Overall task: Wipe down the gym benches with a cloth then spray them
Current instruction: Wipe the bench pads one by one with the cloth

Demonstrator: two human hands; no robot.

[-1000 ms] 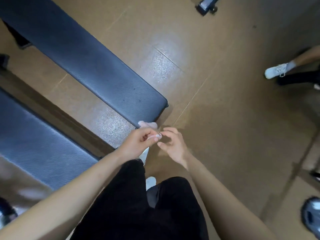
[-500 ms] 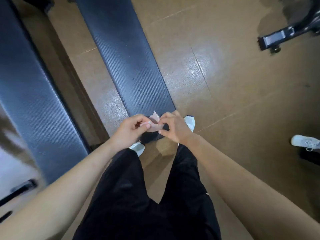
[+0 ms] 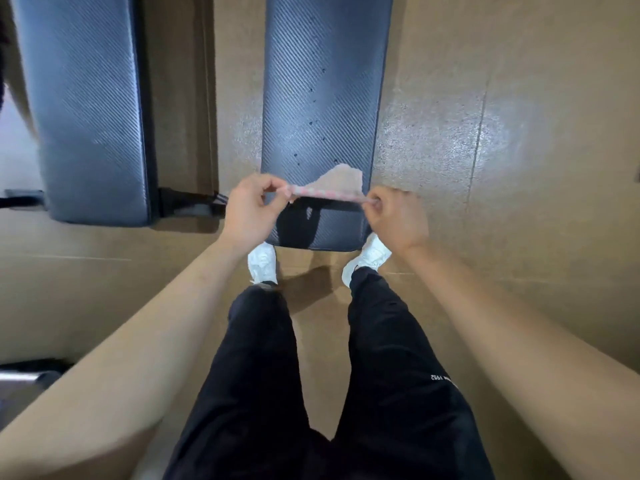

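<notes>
At the far left we see the left bench (image 3: 90, 109), a dark ribbed pad, and nothing on it tells us whether it has been wiped. Next comes our left hand (image 3: 247, 209), its fingers curled and pinching the left end of the cloth (image 3: 332, 188). The cloth is a small pinkish piece drawn taut between both hands, with one corner standing up. It hangs over the near end of the second bench (image 3: 322, 98), and from the shadow under it on the pad we judge it is held clear of the surface rather than touching. Further up, that pad carries a few dark specks, and we cannot tell if they are drops or marks. Our right hand (image 3: 398, 216) pinches the cloth's other end in curled fingers. To the right lies the tan floor (image 3: 519, 168), and no spray bottle is in view anywhere. We judge the task is at its opening: the cloth is held stretched and ready, the wiping stroke on this bench is not yet begun, and all the spraying is left to do.
</notes>
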